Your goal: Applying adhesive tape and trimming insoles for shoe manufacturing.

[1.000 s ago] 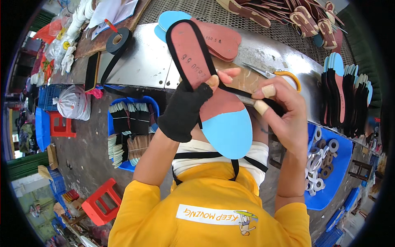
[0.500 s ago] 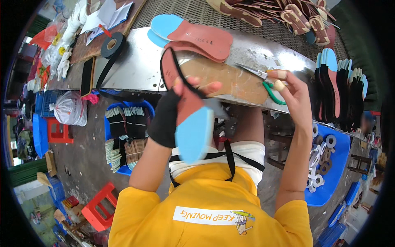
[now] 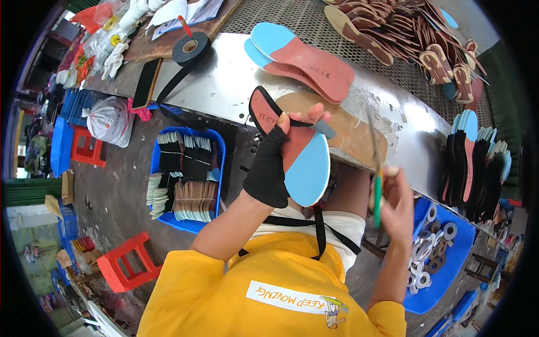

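Observation:
My left hand (image 3: 268, 168), in a black fingerless glove, grips an insole (image 3: 307, 177) with a light-blue forefoot and a red-brown heel. Black edging runs round the heel, and a loose dark strip end (image 3: 324, 129) sticks out past my fingers. To the right, my right hand (image 3: 397, 205) holds scissors (image 3: 377, 196) with green handles, their blades pointing up and apart from the insole. Motion blurs this hand a little. Just beyond the held insole, a brown board (image 3: 356, 128) lies at the edge of the metal tabletop (image 3: 233, 67).
More blue-and-red insoles (image 3: 323, 60) lie stacked on the tabletop, near a black tape roll (image 3: 191, 49). Black-edged insoles (image 3: 470, 163) stand at the right. Blue bins with bundled insoles (image 3: 193, 199) and tape rolls (image 3: 432, 247) flank me. A red stool (image 3: 130, 261) is at lower left.
The scissors have swung from lying leftward to pointing upward, and my right hand has dropped lower. The held insole has turned and shifted right in the view, which has itself moved.

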{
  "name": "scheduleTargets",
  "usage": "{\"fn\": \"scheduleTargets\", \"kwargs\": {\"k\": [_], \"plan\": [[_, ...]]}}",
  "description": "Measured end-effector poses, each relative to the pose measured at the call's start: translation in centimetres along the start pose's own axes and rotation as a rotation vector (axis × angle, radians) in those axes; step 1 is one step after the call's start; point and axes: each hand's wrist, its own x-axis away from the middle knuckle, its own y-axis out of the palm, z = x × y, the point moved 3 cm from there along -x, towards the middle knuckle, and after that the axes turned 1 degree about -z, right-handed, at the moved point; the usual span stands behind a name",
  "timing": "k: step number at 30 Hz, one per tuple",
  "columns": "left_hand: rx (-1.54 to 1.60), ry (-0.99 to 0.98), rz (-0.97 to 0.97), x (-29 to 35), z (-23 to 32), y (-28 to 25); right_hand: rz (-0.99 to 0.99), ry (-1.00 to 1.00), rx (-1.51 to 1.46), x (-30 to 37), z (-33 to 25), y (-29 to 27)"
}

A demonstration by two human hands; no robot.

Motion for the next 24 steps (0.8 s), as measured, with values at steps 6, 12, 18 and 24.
{"fn": "scheduleTargets", "kwargs": {"k": [6, 12, 18, 24], "plan": [[0.039, -0.011, 0.025, -0.1, 0.0, -0.1, -0.198, 0.090, 0.017, 2.1, 0.5, 2.7], [-0.059, -0.040, 0.063, -0.2, -0.6, -0.4, -0.152, 0.092, 0.032, 0.8, 1.1, 3.4], [-0.293, -0.034, 0.133, -0.5, 0.0, -2.6, -0.061, 0.129, 0.168, 1.1, 2.0, 0.8], [-0.756, 0.032, 0.147, -0.8, -1.0, -1.8, 0.286, -0.030, 0.938, -2.6, 1.2, -5.5]]}}
